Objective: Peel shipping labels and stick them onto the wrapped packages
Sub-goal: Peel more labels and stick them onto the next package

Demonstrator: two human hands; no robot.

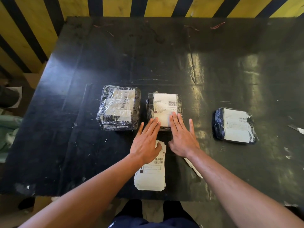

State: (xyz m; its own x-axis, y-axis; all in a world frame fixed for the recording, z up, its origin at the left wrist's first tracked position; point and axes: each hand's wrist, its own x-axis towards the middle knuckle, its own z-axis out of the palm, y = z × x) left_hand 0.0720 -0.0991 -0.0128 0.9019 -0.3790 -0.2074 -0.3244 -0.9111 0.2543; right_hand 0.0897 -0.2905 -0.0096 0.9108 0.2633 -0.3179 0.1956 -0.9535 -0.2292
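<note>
Three plastic-wrapped dark packages lie on a black table (98, 63). On the middle package (179, 102) sits a white shipping label (164, 106). My left hand (146, 139) and my right hand (182, 137) rest flat with fingers spread, fingertips on the near edge of that label. The left package (118, 107) shows labels under its clear wrap. The right package (234, 125) carries a white label on top. A stack of label sheets (151, 176) lies near the front edge, partly under my left wrist.
A strip of white backing paper (194, 168) lies under my right forearm. A small blade-like tool (296, 128) sits at the far right. Yellow and black striped barriers (24, 30) stand behind and left of the table. Paper scraps dot the right side.
</note>
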